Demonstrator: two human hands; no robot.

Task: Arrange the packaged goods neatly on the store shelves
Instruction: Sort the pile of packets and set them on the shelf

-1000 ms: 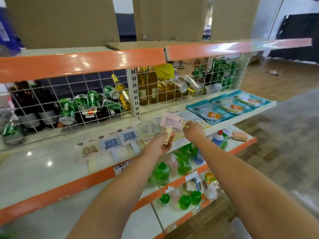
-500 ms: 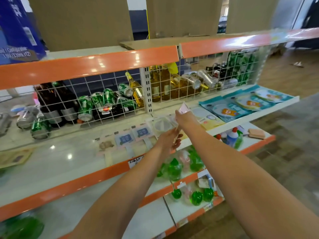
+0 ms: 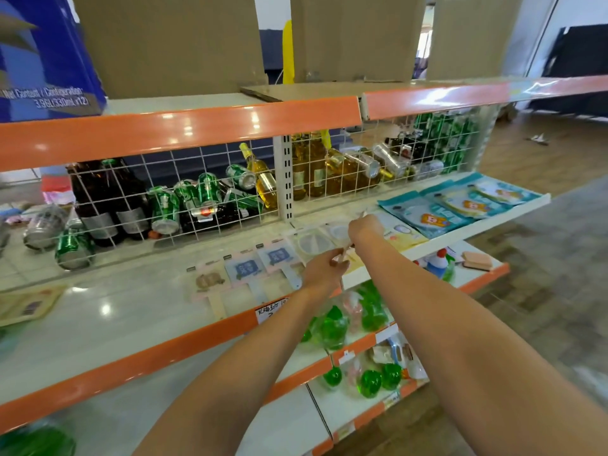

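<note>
The store shelf (image 3: 108, 327) was glossy white with an orange front edge, and a white wire grid (image 3: 184, 199) fenced its back. Behind the grid lay green cans (image 3: 164, 209), dark bottles (image 3: 98, 199) and amber bottles (image 3: 316, 172), many tipped over. Brown cardboard boxes (image 3: 171, 44) and a blue carton (image 3: 46, 57) stood on the shelf above. Lower shelves held green round goods in clear bags (image 3: 332, 327). To the right the floor (image 3: 543, 274) was brownish tile.

A row of flat carded packages lay on the white shelf near its front: one with a brown print (image 3: 209, 281), two with blue prints (image 3: 245, 268), then clear round-windowed packs (image 3: 311, 243). Teal pouches (image 3: 424, 215) lay farther right on the same shelf.

The left hand (image 3: 324, 269) was curled, its fingertips pinching the pale stick-like end of a small carded package (image 3: 343, 255) just beside the clear packs. The right hand (image 3: 365, 230) was curled over the package's far end, above the shelf; most of the package was hidden by the hands, so its print could not be read.
</note>
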